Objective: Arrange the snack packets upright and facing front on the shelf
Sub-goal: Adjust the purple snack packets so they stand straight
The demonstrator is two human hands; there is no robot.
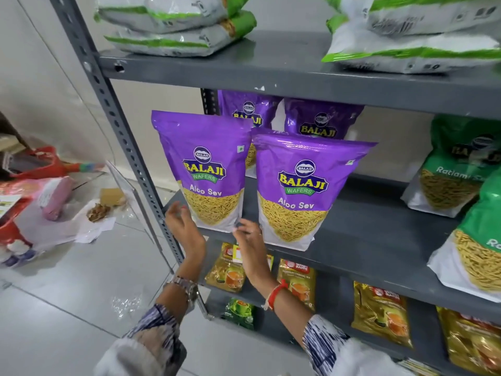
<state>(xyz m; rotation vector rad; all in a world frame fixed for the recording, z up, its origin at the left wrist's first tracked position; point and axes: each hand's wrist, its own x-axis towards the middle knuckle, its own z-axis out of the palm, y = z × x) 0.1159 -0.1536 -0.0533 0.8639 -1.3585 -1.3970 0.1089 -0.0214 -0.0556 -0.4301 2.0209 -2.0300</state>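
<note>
Snack packets: two purple Aloo Sev packets upright, labels front, at the front edge of the middle shelf [379,234]; left front packet [206,169], right front packet [301,191].
Hidden: two more purple packets [322,120] behind, lower halves covered by the front pair.
Cut off: green packets [455,169] at right run out of frame, names only partly readable; white-green bags [173,25] on the top shelf are blurred.
Left hand [184,226]: fingers spread open, holding nothing, just beside the left front packet's bottom corner.
Right hand [250,248]: fingers loosely curled at the gap between the two front packets' bases; touching or gripping, cannot tell.
Lower shelf: gold tea packets [379,313] standing, partly hidden by the arms.
</note>
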